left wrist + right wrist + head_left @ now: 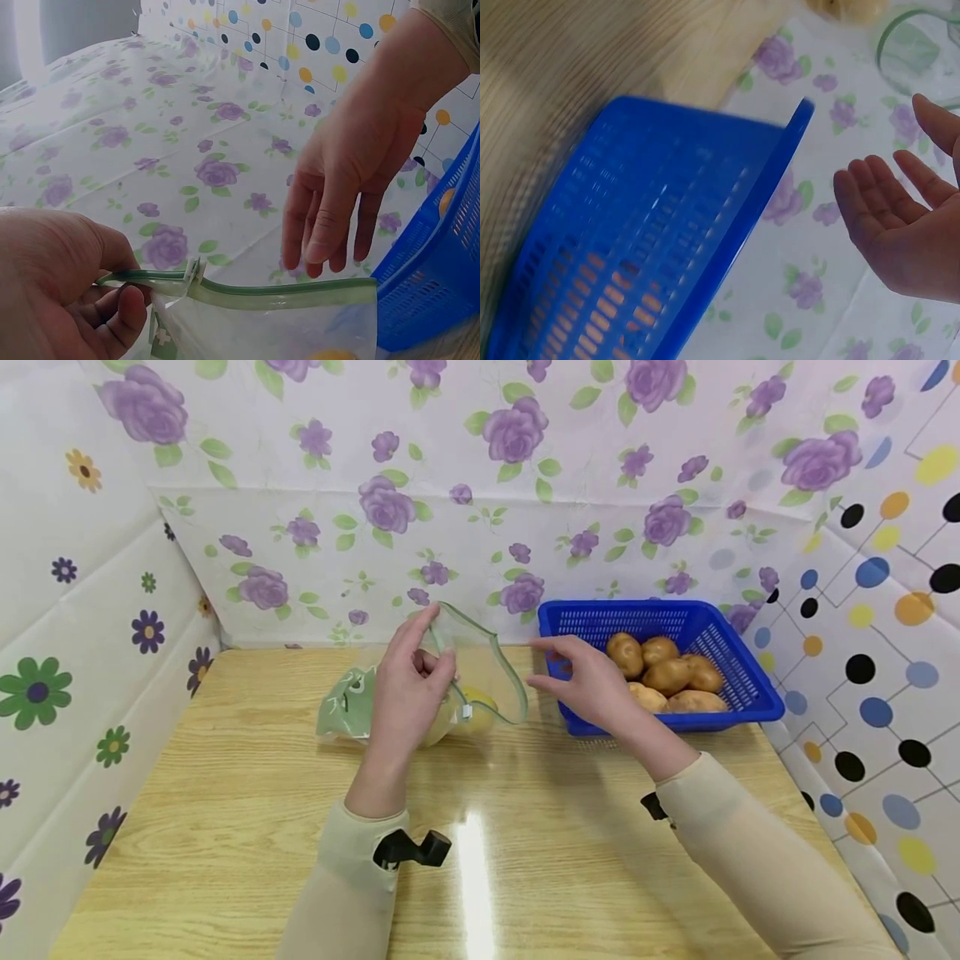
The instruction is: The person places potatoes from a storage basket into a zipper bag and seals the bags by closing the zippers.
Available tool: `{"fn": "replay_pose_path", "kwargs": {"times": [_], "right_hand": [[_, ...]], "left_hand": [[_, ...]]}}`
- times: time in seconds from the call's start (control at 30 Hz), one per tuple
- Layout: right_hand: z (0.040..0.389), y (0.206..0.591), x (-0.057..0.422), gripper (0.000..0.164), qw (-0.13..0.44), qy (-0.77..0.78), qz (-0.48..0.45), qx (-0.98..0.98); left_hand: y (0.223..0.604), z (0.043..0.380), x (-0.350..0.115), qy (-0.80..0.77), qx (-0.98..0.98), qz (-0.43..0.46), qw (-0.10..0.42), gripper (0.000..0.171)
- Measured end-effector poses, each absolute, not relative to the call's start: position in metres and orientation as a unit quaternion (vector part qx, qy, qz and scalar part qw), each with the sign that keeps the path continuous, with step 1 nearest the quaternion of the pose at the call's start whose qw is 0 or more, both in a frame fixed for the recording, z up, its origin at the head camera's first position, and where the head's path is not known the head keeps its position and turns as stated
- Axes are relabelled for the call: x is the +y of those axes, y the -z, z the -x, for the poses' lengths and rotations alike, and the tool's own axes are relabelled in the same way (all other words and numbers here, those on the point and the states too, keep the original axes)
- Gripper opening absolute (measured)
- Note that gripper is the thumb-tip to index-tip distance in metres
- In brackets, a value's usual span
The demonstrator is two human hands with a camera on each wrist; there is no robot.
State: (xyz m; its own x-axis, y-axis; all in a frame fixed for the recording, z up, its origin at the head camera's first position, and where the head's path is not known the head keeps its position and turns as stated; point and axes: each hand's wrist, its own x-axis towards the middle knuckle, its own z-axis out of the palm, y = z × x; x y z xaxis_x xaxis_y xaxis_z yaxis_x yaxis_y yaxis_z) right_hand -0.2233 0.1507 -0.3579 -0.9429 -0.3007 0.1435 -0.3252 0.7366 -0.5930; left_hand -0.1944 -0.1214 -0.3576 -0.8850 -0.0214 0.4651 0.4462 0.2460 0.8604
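My left hand [408, 689] pinches the green-edged rim of a clear zip bag [352, 702], whose mouth gapes toward the right. Inside the bag lies something yellow and rounded [478, 700], seen partly through the plastic; its kind is unclear. A small white slider [195, 271] sits on the rim beside the left fingers. To the right of the bag's mouth, my right hand [588, 681] is held in the air with its fingers extended and nothing in them. It is nearest to the left side of a blue plastic basket [738, 668] that holds several brown potatoes [667, 677].
The wooden table [247, 827] meets a flower-printed cloth wall [322, 568] just behind the bag and basket. A dotted cloth wall [847, 627] stands close on the basket's right side.
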Motion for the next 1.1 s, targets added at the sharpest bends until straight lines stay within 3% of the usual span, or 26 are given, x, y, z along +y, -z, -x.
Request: {"fn": "replay_pose_path", "kwargs": {"times": [0.37, 1.1], "right_hand": [[0.237, 0.356, 0.194, 0.074, 0.021, -0.271, -0.13, -0.953], [0.252, 0.363, 0.277, 0.086, -0.015, -0.227, -0.066, -0.971]], "left_hand": [[0.356, 0.194, -0.123, 0.599, -0.765, 0.135, 0.193, 0.062], [0.354, 0.192, -0.124, 0.608, -0.759, 0.135, 0.188, 0.063]]}}
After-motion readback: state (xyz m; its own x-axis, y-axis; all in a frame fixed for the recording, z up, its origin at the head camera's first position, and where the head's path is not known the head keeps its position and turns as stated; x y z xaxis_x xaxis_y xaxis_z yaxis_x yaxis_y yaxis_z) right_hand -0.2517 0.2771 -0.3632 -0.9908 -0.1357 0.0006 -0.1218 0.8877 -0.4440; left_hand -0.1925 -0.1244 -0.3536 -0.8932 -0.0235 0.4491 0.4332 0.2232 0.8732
